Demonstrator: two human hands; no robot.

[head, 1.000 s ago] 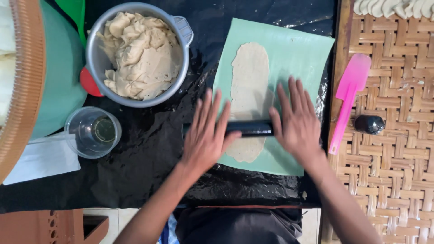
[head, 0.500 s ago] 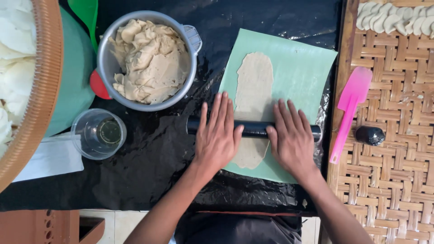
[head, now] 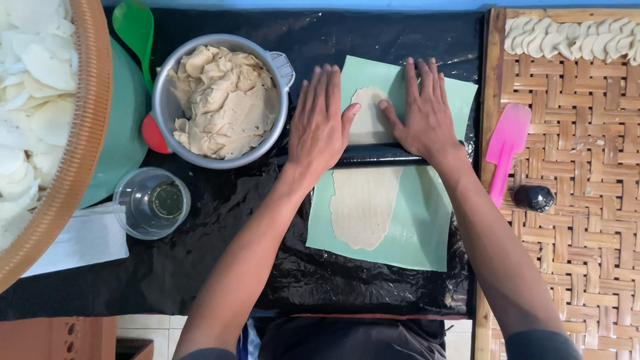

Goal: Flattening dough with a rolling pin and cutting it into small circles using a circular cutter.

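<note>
Black plastic sheeting covers my table. My left hand and right hand press flat, fingers spread, on a black rolling pin across flattened dough on a green sheet. Left sit a metal dough pot and a clear cup; right, a pink spatula lies on a woven tray.

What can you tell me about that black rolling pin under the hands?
The rolling pin is a slim, glossy black rod, perhaps plastic, lying crosswise over a long flattened strip of pale dough on a light green sheet. Both palms press flat on it, the left hand and right hand side by side, fingers spread forward, hiding its ends. Only the middle section shows between the wrists.
</note>
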